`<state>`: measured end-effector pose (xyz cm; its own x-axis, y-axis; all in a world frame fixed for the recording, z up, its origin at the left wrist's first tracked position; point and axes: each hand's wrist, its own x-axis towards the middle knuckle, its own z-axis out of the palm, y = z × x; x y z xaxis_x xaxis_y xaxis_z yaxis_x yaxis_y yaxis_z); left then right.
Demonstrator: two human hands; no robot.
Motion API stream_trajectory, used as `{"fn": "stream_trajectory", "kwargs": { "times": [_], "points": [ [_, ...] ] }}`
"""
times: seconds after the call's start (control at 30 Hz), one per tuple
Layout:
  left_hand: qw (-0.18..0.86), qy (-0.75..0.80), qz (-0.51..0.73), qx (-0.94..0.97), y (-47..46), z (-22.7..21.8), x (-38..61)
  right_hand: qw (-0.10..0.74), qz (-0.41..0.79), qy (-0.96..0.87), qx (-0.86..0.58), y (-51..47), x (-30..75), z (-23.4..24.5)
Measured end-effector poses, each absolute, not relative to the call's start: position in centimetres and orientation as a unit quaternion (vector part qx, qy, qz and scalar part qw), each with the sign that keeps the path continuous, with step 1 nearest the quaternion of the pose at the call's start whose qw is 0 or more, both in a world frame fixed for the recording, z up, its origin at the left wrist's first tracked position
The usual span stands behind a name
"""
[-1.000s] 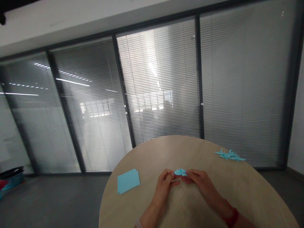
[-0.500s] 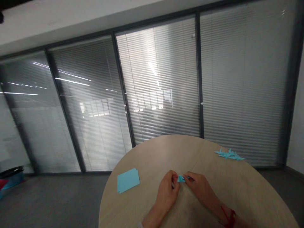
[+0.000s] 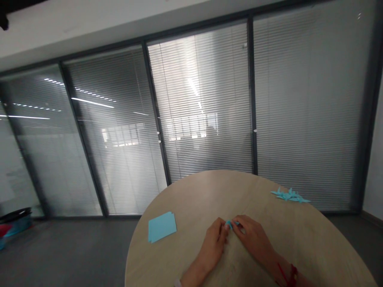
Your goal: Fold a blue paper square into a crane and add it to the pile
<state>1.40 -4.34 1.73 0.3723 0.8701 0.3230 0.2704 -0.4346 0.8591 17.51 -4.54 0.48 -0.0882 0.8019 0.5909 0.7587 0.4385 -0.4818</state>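
Between my fingertips is a small piece of folded blue paper (image 3: 229, 224), mostly covered by the fingers. My left hand (image 3: 214, 242) pinches its left side, with thumb and fingers closed. On the other side my right hand (image 3: 251, 235) grips the paper between thumb and forefinger. Both hands are low over the near middle of the round wooden table (image 3: 209, 191). A stack of flat blue paper sheets (image 3: 162, 227) lies left of my left hand. Toward the right edge sits a pile of folded blue paper pieces (image 3: 289, 195) with pointed ends.
The table's curved edge runs close behind the folded pile. Beyond the table stands a glass partition with blinds (image 3: 203, 103) and dark frames. A dark-rimmed blue container (image 3: 18, 221) is on the floor at far left.
My left fingers have moved slightly right and closed over more of the folded paper, so less of it shows. The right hand stays nearly in place; the view has shifted slightly.
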Motion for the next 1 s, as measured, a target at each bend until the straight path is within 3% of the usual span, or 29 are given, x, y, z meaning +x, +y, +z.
{"fn": "stream_trajectory", "kwargs": {
  "times": [0.43, 0.73, 1.0],
  "points": [
    [0.486, 0.346, 0.417, 0.686, -3.2, 1.0, 1.4, 0.46, 0.296, -0.69, -0.474, -5.3, 17.4, 2.4],
    [0.674, 0.241, 0.426, 0.553, -4.4, 3.0, 1.4, 0.524, 0.637, -0.524, -0.212, -5.1, 17.5, 1.9],
    [0.663, 0.251, 0.42, 0.566, -4.6, 3.2, 1.4, 0.482, 0.635, -0.564, -0.215, -5.4, 17.8, 2.1]
  ]
}}
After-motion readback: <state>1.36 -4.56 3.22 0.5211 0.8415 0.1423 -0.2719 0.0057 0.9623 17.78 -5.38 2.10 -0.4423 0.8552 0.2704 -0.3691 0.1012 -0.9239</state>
